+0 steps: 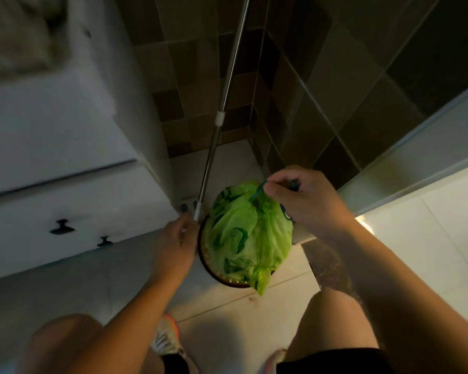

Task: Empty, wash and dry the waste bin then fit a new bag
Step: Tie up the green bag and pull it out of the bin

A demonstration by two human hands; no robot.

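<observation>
emptying is only starting: right hand grip is pinching the green bin bag above the waste bin at frame centre; left hand grip unclear; washing, drying, rebagging are remaining.

mop pole, white cabinet w/ knobs

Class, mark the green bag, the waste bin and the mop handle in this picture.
green bag [243, 233], head view: middle of its crumpled side.
waste bin [214, 273], head view: dark rim below the bag.
mop handle [229, 85], head view: metal shaft above the white collar.
</observation>
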